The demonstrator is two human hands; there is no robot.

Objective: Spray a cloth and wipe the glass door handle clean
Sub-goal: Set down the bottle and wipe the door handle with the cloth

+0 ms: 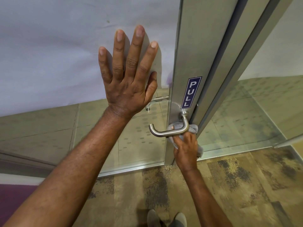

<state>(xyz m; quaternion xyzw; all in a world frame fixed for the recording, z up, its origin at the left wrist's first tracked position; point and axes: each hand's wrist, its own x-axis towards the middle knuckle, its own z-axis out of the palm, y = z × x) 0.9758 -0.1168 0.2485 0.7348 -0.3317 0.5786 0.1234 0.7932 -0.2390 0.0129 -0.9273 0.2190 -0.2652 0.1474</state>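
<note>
A brushed metal lever handle (165, 132) sticks out from the grey metal stile of the glass door (185, 46). My right hand (186, 149) grips a grey cloth (193, 128) and presses it around the handle's shaft from below, near the bend by the stile. One fingertip shows above the lever through the cloth. My left hand (129, 76) lies flat with fingers spread on the frosted glass pane (49, 54), left of the stile. No spray bottle is in view.
A blue PULL sticker (191, 92) sits on the stile above the handle. A second handle (155, 102) shows through the glass on the far side. A fixed glass panel (262, 112) stands to the right. Patterned carpet (229, 185) and my shoes (167, 218) are below.
</note>
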